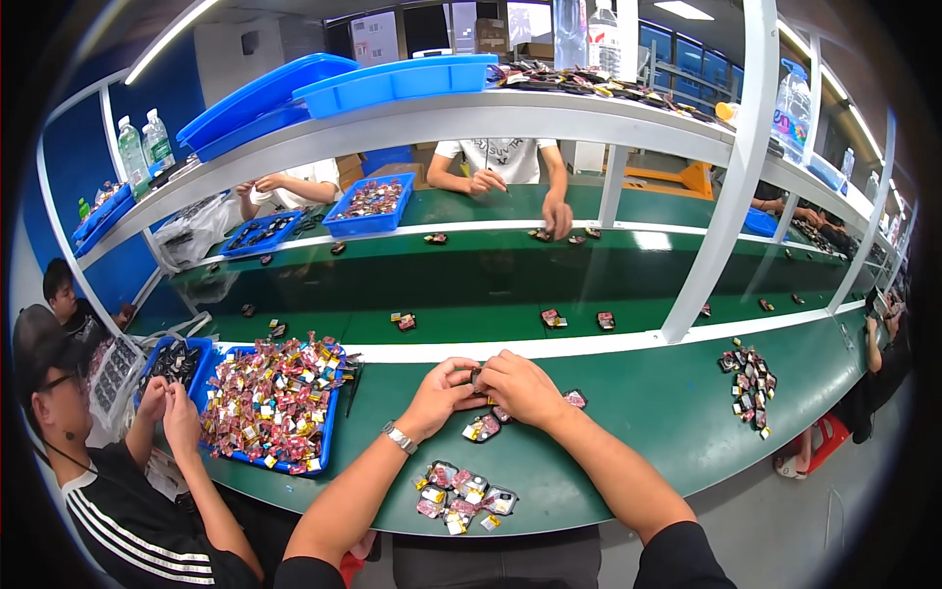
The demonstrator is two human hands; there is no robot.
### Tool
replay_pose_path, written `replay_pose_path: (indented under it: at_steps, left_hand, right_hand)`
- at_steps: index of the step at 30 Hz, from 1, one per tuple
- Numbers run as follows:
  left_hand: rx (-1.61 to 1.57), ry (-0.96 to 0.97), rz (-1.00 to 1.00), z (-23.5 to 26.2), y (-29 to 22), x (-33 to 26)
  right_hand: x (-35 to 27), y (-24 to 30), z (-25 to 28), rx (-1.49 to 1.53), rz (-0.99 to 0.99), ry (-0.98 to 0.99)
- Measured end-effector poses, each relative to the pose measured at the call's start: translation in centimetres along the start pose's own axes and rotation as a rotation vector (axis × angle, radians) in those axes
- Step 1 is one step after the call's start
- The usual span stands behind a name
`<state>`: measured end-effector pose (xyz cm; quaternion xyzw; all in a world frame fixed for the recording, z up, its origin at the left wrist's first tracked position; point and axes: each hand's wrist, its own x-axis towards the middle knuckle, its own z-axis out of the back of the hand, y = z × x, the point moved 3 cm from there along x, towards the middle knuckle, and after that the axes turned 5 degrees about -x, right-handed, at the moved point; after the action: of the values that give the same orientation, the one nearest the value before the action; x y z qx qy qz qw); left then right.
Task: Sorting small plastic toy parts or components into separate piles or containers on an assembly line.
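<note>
My left hand (444, 395) and my right hand (522, 389) meet over the green bench, fingers closed on a small dark part (478, 377). Its exact kind is partly hidden by the fingers. Just below them lies a small assembly (481, 428) with a pink and white piece in a black casing. Another pink assembly (575, 398) shows beside my right hand. Nearer to me sits a loose cluster of similar black-cased pieces (465, 491) with pink, white and yellow parts. My left wrist wears a silver watch (399, 438).
Left of my arm stands a blue tray (327, 454) heaped with small pink and yellow parts. A co-worker (137, 491) sits beside it. Finished-looking pieces (752, 385) lie in a pile at right. A white frame post (721, 196) and a green conveyor (471, 304) lie beyond.
</note>
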<state>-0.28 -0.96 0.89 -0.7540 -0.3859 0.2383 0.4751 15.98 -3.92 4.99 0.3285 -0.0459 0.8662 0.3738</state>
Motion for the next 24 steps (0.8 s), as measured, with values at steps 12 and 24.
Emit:
replay_pose_path:
  at_steps: [12,24]
  left_hand:
    - [0.054,0.018,-0.032,-0.2,-0.4,-0.3]
    - [-0.048,0.032,-0.030,0.3,0.1,0.0]
  right_hand:
    - [-0.2,0.1,0.5,0.086,-0.178,-0.056]
    - [-0.4,0.3,0.4,0.241,-0.281,-0.064]
